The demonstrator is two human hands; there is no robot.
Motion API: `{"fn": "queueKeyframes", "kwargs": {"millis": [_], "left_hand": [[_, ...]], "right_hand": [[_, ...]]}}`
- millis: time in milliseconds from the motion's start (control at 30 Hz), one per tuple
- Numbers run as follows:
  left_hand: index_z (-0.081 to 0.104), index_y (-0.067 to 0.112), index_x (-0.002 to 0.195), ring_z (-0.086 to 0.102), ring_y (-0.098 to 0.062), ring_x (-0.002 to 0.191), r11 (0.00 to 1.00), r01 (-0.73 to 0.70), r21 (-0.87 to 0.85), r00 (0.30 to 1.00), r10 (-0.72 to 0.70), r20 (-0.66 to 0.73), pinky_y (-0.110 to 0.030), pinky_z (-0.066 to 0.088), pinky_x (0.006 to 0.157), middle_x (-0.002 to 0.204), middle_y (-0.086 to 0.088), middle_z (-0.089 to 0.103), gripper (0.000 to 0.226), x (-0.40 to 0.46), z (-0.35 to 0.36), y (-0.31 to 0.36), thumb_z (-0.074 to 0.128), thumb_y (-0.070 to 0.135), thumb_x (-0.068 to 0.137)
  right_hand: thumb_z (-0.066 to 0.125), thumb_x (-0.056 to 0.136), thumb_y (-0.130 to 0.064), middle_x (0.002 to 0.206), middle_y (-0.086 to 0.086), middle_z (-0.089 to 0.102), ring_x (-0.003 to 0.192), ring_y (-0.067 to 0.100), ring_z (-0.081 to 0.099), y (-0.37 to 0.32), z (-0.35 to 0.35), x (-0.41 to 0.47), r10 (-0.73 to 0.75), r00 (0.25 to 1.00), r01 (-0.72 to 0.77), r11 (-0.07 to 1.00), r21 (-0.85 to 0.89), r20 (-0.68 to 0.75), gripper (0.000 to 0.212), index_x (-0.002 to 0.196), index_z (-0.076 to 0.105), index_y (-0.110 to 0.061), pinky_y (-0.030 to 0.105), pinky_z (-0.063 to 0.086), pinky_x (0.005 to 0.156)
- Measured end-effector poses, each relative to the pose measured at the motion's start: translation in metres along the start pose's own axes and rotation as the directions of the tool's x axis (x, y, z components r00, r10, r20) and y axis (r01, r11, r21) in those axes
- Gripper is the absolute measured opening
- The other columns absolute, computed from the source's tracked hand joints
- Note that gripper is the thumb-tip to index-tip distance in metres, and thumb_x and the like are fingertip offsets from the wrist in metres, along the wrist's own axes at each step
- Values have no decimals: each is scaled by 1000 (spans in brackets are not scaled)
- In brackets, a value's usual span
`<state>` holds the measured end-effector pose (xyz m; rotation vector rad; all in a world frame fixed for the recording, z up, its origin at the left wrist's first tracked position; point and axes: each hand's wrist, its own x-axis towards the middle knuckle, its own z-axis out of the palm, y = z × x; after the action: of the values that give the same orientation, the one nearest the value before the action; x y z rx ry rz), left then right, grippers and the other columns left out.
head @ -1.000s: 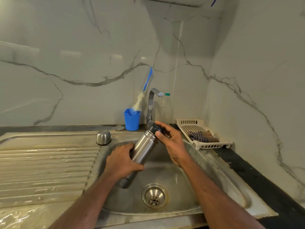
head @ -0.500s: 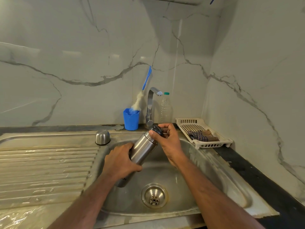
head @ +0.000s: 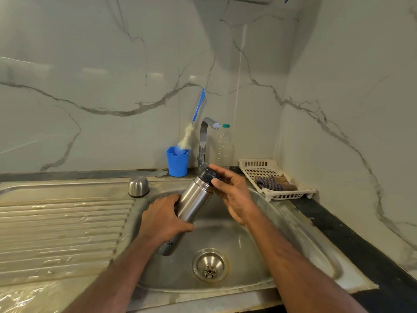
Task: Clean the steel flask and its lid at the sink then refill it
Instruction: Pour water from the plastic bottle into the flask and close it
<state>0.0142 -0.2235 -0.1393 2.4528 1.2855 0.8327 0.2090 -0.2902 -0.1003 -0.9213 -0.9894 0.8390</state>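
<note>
Right hand (head: 232, 195) shifted slightly along the black lid (head: 208, 175) since 0.5 s ago, steel sink (head: 293, 240) below, steel flask (head: 191, 204) tilted over basin, left hand (head: 162, 220) grasping its body, right fingers pinching lid, steel cap (head: 138, 186) on sink rim.

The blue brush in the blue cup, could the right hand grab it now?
Probably not yet: the right hand is pinching the black stopper on the steel flask. Nothing blocks the blue-handled brush in the blue plastic cup.
</note>
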Motion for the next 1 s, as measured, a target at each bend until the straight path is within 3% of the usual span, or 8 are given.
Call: {"fn": "queueKeyframes", "kwargs": {"millis": [233,300,367,500,600,700,900,1000], "left_hand": [[50,34,137,56,-8,100,997,-15,74,999,17,-29,-34,53,90,124,8,63,89,-2,-3,3,84,59,59],[51,34,136,54,-7,98,997,-24,68,999,26,-26,-31,53,88,123,9,63,88,-2,-2,3,84,60,58],[51,33,136,52,-5,96,998,-26,55,999,27,-22,-27,49,83,123,9,63,87,-2,-2,3,85,58,60],[50,33,137,53,-4,95,999,-32,34,999,32,-10,-23,45,78,122,10,62,88,-1,-2,1,85,58,60],[50,33,138,53,-4,95,999,-27,29,1000,27,1,-23,43,76,120,10,61,89,-1,-1,1,85,58,60],[50,33,138,52,-4,95,999,-23,28,1000,23,-19,-23,44,76,121,10,62,89,-1,0,1,85,58,60],[52,36,136,55,-7,96,997,-15,71,999,17,-31,-30,52,83,120,10,64,89,0,-2,-2,85,56,56],[52,36,137,54,-6,95,998,-14,64,1000,16,-21,-27,49,79,120,10,64,90,0,-3,-2,86,57,56]], "right_hand": [[89,71,-21,104,2,69,94,15,65,4,14,0,-82,973,25,966,-256,-214,46,107,62,-11,25,56,79],[87,73,-33,100,5,64,90,15,62,5,17,1,-64,973,5,966,-258,-220,49,104,57,-11,27,55,79],[77,80,-43,114,9,64,106,24,64,4,16,3,8,988,-35,984,-172,-155,49,114,55,-15,39,56,91],[63,93,-23,134,8,64,125,26,57,2,2,5,53,999,-52,993,105,-6,44,136,57,-16,48,44,105],[57,95,-6,136,10,63,127,30,57,4,-4,5,81,995,-86,993,76,63,37,130,66,-12,46,47,105],[73,87,-6,121,7,72,119,28,64,3,1,5,47,998,-47,999,-15,-52,34,120,72,-14,39,53,98],[93,63,-40,93,1,64,83,13,60,5,18,2,-70,956,-23,950,-311,-284,52,94,59,-14,25,51,74],[83,68,-61,113,3,62,106,19,60,4,20,1,58,987,-94,965,-245,-153,64,109,54,-20,37,49,93]]}}
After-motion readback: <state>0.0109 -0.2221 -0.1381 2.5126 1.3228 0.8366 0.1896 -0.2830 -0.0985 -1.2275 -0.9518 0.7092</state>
